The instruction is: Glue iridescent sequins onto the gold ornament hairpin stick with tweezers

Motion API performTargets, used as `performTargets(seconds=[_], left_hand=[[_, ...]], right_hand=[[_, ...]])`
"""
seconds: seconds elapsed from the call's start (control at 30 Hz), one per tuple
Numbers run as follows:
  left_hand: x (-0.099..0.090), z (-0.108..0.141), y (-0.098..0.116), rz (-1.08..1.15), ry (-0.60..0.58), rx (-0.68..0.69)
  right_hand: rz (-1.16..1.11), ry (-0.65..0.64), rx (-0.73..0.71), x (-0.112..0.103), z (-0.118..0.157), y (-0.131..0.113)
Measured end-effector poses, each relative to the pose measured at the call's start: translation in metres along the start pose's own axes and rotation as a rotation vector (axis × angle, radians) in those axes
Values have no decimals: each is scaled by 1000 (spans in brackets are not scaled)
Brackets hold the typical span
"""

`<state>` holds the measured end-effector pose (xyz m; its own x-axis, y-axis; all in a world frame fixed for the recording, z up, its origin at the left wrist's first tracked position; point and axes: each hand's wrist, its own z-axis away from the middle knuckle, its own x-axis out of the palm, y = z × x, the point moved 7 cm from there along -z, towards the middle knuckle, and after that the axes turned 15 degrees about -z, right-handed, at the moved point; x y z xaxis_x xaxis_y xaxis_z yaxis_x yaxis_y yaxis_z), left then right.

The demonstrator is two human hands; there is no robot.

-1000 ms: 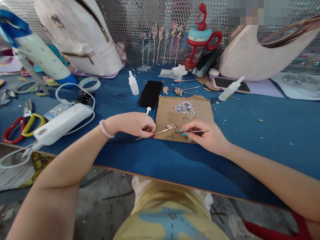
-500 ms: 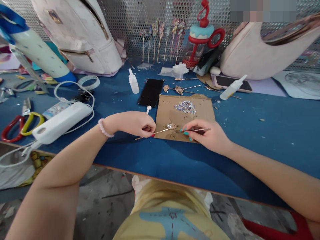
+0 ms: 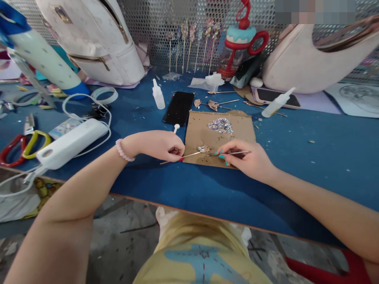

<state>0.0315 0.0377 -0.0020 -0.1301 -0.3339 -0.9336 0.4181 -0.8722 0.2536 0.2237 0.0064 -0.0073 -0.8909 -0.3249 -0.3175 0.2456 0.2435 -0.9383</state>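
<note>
My left hand (image 3: 166, 146) is closed on the thin stem of a hairpin-like stick (image 3: 192, 154), whose ornamented head (image 3: 204, 149) carries shiny stones over the cardboard. In my right hand (image 3: 247, 159), thumb and fingers pinch a slim metal tool like tweezers (image 3: 233, 153), its tip just right of and below the ornament. Whether the tip holds anything is too small to see. Beneath both lies a piece of brown cardboard (image 3: 195, 130), with a pile of glittering rhinestones (image 3: 220, 126) on its far half and small dark specks scattered about.
Behind the cardboard lie a black phone (image 3: 179, 107), more ornamented sticks (image 3: 213, 105) and a white glue bottle (image 3: 158, 94). Another glue bottle (image 3: 278, 103) leans at right. Scissors (image 3: 28, 142) and a white power strip (image 3: 72, 144) lie left. Finished-looking sticks (image 3: 192, 35) stand upright at the back.
The view has shifted very slightly. Both hands keep their grips and nearly the same places, with the tool's tip still close to the ornament.
</note>
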Motion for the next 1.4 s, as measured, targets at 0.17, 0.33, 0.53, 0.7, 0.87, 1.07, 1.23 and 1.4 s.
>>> performTargets(seconds=[0.17,0.33,0.53,0.7,0.87,1.07,1.23,1.4], left_hand=[[0,1,0,-2,-4,-3],[0,0,0,4,2,-5],[-1,0,0,12,7,2],[-1,1,0,35,15,-2],[-1,0,-1,50,26,-4],[0,1,0,15,4,-4],[-1,1,1,13,7,-7],[-1,0,0,18,5,-6]], right_hand=[[12,-7,-23,1,1,-1],[2,2,-7,0,1,0],[-20,1,0,0,1,0],[-32,12,-20,1,0,0],[-44,29,5,-1,0,2],[2,26,-7,-1,1,2],[-3,29,-15,-1,0,0],[-18,32,9,-1,0,2]])
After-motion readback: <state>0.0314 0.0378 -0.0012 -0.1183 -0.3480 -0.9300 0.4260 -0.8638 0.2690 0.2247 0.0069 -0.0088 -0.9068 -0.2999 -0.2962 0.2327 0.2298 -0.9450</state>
